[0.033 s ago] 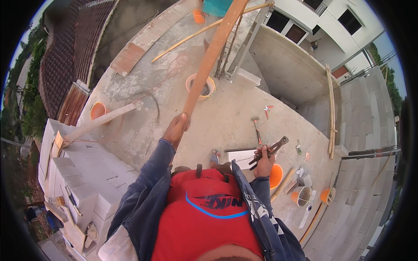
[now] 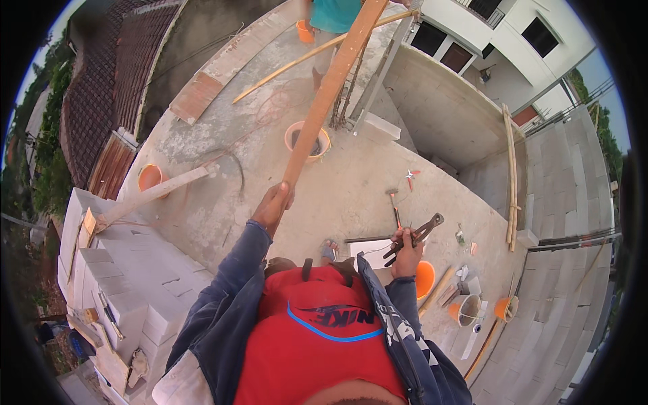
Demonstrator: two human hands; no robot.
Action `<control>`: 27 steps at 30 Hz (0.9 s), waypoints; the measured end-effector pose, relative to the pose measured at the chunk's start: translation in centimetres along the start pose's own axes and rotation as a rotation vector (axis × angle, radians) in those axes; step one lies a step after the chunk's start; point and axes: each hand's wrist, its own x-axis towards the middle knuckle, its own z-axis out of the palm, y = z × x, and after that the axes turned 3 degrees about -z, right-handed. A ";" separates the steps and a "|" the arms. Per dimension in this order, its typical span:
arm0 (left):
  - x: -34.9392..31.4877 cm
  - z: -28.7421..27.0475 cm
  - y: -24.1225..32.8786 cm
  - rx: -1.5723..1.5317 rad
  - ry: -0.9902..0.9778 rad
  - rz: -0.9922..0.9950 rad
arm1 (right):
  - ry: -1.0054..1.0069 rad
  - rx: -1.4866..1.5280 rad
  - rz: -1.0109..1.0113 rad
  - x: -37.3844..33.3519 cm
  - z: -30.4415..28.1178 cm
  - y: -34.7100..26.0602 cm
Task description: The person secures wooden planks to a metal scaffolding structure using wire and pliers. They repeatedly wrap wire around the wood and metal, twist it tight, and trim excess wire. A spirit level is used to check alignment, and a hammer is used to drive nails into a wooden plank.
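Observation:
My left hand [image 2: 275, 202] is closed around the lower part of a long brown wooden board [image 2: 325, 101]. The board slants up and away, past the top of the view. On the right, my right hand [image 2: 406, 255] grips a pair of dark metal pincers [image 2: 425, 231] with their head pointing up and to the right. Beyond that hand a hammer [image 2: 394, 206] with an orange and black handle lies on the concrete floor. Close to it rests a red-handled tool [image 2: 411, 177] with a pale metal end, too small to name surely.
Behind the board stands a bucket [image 2: 295, 150] with dark contents. White blocks [image 2: 145, 270] are stacked at left; an orange bucket [image 2: 424, 278] is beside my right forearm. A person in teal [image 2: 331, 17] is at the far end. A wall edge [image 2: 466, 177] borders a drop at right.
The view has shifted slightly. More of the person in teal shows at the top, with an arm near the far orange bucket. Both my hands keep their holds.

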 end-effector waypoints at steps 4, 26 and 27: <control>6.4 4.1 -0.1 -0.116 0.068 -0.058 | -0.103 -0.020 -0.042 8.4 1.5 -3.0; 29.6 1.0 -5.8 -0.046 0.263 -0.347 | -0.204 -0.176 0.090 36.6 13.4 -7.2; 30.0 0.5 -5.3 -0.039 0.271 -0.345 | -0.227 -0.187 0.085 38.0 14.7 -7.5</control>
